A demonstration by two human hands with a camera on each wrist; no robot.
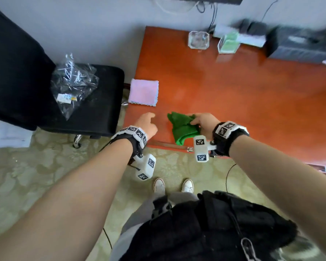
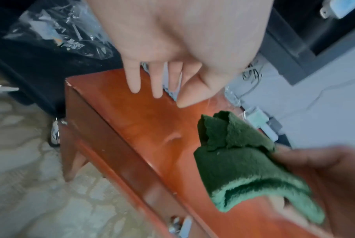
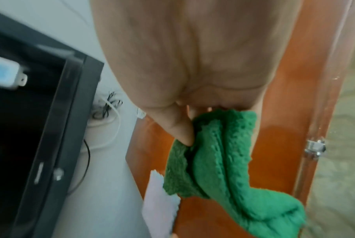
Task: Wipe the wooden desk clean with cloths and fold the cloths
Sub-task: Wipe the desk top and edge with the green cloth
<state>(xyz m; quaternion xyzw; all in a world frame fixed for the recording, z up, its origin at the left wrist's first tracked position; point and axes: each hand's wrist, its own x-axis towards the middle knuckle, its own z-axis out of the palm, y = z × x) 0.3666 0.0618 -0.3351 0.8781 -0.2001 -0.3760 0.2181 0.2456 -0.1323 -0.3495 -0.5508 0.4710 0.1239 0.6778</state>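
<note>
A crumpled green cloth (image 1: 183, 127) hangs over the near left corner of the red-brown wooden desk (image 1: 233, 87). My right hand (image 1: 203, 123) pinches it between thumb and fingers; the same green cloth (image 3: 219, 161) dangles from those fingers in the right wrist view. My left hand (image 1: 148, 122) hovers just left of the cloth with relaxed fingers (image 2: 156, 83) and holds nothing. The green cloth (image 2: 244, 161) shows at the lower right of the left wrist view. A folded pink cloth (image 1: 143, 94) with a blue edge lies flat at the desk's left edge.
A black chair (image 1: 64, 102) with a clear plastic bag (image 1: 73, 81) on its seat stands left of the desk. A glass ashtray (image 1: 198, 40), a green-tinted box (image 1: 229, 43) and dark devices (image 1: 299, 44) line the desk's far edge. Cables hang on the wall.
</note>
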